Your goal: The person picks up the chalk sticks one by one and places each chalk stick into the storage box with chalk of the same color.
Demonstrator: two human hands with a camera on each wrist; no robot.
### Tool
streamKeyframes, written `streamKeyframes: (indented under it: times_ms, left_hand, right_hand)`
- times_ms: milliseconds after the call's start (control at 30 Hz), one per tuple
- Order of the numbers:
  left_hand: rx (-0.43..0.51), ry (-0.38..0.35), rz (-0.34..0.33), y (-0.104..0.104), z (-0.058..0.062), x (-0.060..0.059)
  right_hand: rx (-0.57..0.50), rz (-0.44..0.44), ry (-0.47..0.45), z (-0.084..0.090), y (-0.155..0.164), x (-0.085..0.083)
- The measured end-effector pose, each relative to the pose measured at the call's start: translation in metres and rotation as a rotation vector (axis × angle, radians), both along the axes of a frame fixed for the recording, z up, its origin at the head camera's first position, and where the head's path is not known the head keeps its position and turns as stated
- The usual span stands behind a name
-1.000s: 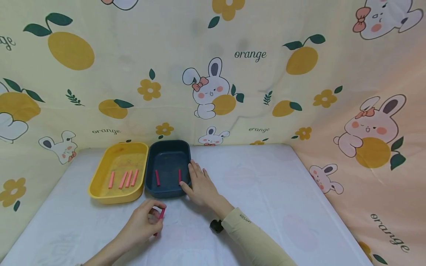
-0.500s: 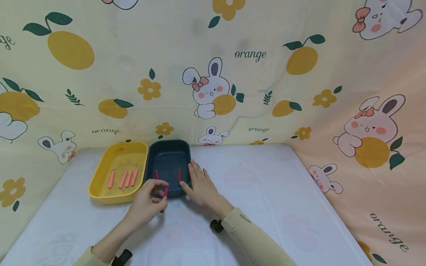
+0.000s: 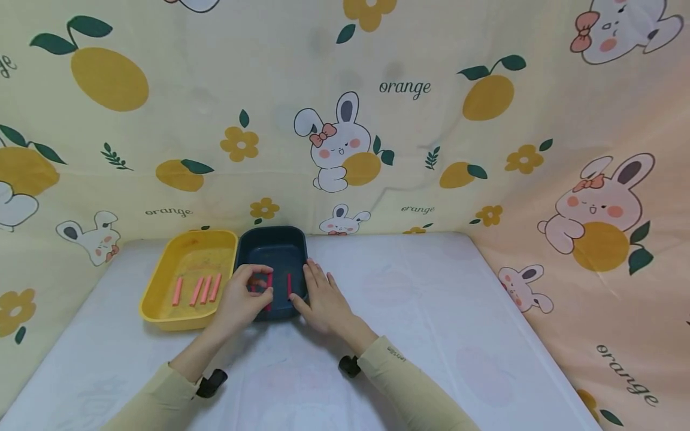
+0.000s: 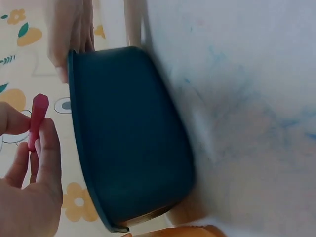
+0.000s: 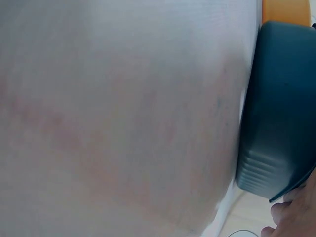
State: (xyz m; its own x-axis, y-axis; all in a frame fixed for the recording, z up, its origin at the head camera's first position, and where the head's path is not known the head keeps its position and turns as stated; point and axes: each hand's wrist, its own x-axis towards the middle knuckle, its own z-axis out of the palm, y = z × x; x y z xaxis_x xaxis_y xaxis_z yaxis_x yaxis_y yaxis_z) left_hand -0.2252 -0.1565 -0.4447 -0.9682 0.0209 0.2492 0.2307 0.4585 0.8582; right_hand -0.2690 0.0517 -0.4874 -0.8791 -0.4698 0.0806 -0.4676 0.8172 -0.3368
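My left hand [image 3: 239, 302] pinches a short red stick [image 3: 270, 280] between thumb and fingers, over the near part of the dark blue tray [image 3: 275, 242]. In the left wrist view the pinched stick stands above the tray's rim, apart from the blue wall [image 4: 128, 128]. My right hand [image 3: 326, 305] rests against the tray's right side, its fingers straight and its thumb over the rim. Inside the tray lies another red stick [image 3: 288, 286] near the right thumb. A further red stick is mostly hidden behind my left fingers.
Left of the blue tray, side by side with it, stands a yellow tray [image 3: 196, 244] holding several pink sticks [image 3: 196, 291]. A white cloth [image 3: 409, 311] covers the table. Behind hangs a patterned curtain [image 3: 269, 78] that meets the table's back edge.
My left hand has moved forward with the red stick, from the cloth in front of the trays to over the blue tray. My right hand has stayed at the tray's side.
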Motion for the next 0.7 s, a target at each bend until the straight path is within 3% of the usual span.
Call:
streamKeyframes:
  times_ms: [367, 700]
  left_hand:
    - [-0.078, -0.025, 0.03, 0.0, -0.007, -0.029]
    - [-0.119, -0.123, 0.048, 0.006, -0.014, -0.054]
  right_hand:
    - [0.005, -0.004, -0.014, -0.003, -0.001, -0.001]
    - [0.012, -0.002, -0.013, -0.003, 0.0, -0.001]
